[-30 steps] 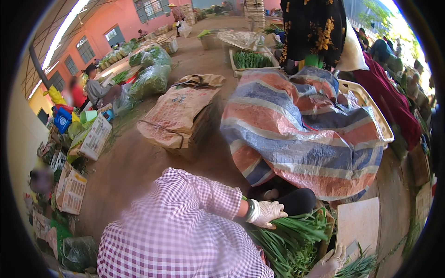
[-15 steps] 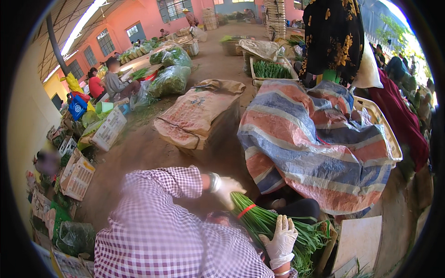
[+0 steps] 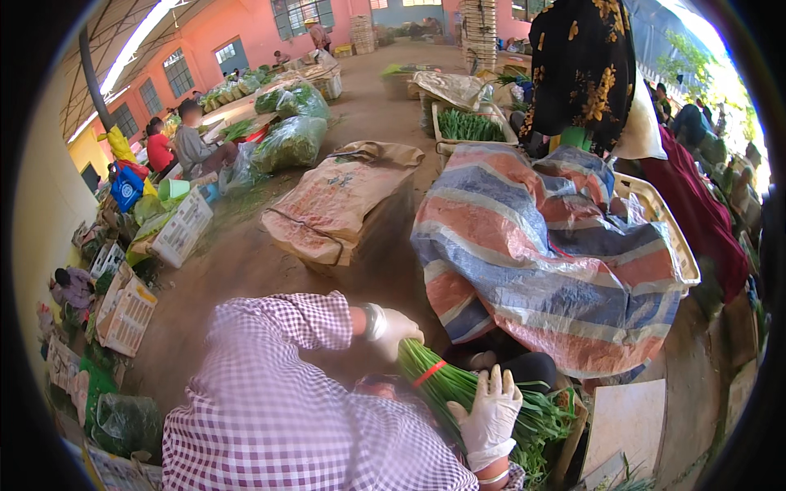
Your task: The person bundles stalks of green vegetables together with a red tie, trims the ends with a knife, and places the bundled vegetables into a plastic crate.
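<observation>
Pink walls (image 3: 246,33) closed off the room at eleven o'clock, above a brown floor (image 3: 201,303). On that floor a tan sack cover (image 3: 348,192) lay at eleven o'clock from the gloved left hand (image 3: 397,334). That hand was at the cut end of a bundle of green stalks (image 3: 455,388), its fingers bunched; whether they gripped could not be told. From there the bundle ran toward four o'clock, its long axis slanting, with a red band (image 3: 430,374) between the two hands. Nearer the leafy half, the gloved right hand (image 3: 491,413) lay over the stalks, fingers spread toward twelve, thumb apart toward ten. A striped sheet (image 3: 548,254) stood at one o'clock from it, a pale board (image 3: 626,421) at three.
</observation>
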A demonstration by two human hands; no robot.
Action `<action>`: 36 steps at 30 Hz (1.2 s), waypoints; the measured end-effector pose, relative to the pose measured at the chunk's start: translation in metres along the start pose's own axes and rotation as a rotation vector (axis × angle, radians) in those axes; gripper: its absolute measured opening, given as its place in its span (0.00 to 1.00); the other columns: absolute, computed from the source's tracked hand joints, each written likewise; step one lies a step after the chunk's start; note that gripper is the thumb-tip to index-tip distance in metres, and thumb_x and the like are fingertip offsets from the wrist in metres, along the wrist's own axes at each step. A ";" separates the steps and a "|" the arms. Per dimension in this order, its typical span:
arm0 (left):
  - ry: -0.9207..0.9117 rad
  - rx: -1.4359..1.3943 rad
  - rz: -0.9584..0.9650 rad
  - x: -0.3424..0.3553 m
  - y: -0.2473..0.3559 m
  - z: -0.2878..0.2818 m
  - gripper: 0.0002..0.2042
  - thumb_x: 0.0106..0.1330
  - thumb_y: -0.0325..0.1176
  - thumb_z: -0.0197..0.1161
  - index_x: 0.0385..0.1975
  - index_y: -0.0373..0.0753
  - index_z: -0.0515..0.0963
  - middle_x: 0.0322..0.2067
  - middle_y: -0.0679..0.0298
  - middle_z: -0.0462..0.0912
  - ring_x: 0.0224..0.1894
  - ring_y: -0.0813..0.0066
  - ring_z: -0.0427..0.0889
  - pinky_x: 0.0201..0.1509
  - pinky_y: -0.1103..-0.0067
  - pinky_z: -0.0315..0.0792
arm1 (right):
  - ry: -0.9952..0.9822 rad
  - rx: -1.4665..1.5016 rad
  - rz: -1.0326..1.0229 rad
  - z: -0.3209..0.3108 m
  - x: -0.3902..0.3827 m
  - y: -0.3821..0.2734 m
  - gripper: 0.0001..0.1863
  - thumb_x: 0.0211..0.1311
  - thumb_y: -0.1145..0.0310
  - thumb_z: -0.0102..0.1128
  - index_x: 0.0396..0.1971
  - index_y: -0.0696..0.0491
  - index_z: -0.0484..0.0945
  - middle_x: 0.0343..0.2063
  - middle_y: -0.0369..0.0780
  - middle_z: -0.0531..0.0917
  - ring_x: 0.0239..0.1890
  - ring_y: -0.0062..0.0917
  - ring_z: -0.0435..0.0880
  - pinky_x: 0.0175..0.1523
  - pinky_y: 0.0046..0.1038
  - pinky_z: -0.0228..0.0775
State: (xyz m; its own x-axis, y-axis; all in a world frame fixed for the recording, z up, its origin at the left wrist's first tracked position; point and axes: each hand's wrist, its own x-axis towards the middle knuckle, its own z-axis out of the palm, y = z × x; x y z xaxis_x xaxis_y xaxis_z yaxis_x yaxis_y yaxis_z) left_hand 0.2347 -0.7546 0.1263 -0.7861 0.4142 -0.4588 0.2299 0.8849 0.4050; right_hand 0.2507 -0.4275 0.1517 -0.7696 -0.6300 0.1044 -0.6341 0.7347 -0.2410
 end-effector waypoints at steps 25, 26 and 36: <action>-0.002 -0.915 0.666 0.099 0.152 0.012 0.54 0.40 0.31 0.85 0.72 0.36 0.59 0.66 0.52 0.69 0.66 0.61 0.68 0.70 0.67 0.66 | 0.514 1.009 0.357 -0.042 -0.043 0.054 0.48 0.38 0.67 0.87 0.61 0.59 0.68 0.49 0.44 0.83 0.50 0.27 0.84 0.56 0.31 0.77; -0.246 -1.244 0.619 0.109 0.170 0.024 0.50 0.41 0.26 0.84 0.69 0.37 0.63 0.63 0.57 0.74 0.61 0.66 0.74 0.66 0.68 0.72 | 0.529 1.046 0.369 -0.041 -0.050 0.054 0.48 0.38 0.68 0.87 0.62 0.59 0.67 0.50 0.43 0.83 0.51 0.27 0.83 0.57 0.31 0.76; -0.049 -0.947 0.893 0.147 0.265 0.065 0.34 0.69 0.43 0.67 0.73 0.44 0.61 0.71 0.63 0.66 0.73 0.67 0.63 0.79 0.69 0.52 | 0.843 1.258 0.436 -0.017 -0.102 0.068 0.59 0.42 0.74 0.81 0.73 0.55 0.51 0.65 0.42 0.73 0.66 0.32 0.72 0.69 0.36 0.68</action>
State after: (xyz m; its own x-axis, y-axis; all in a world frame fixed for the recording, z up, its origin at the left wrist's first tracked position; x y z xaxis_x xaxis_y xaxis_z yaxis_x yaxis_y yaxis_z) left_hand 0.2170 -0.4453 0.1145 -0.5464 0.8032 0.2372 0.1517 -0.1836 0.9712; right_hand 0.2851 -0.3089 0.1407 -0.9600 0.1974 0.1985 -0.2258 -0.1269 -0.9659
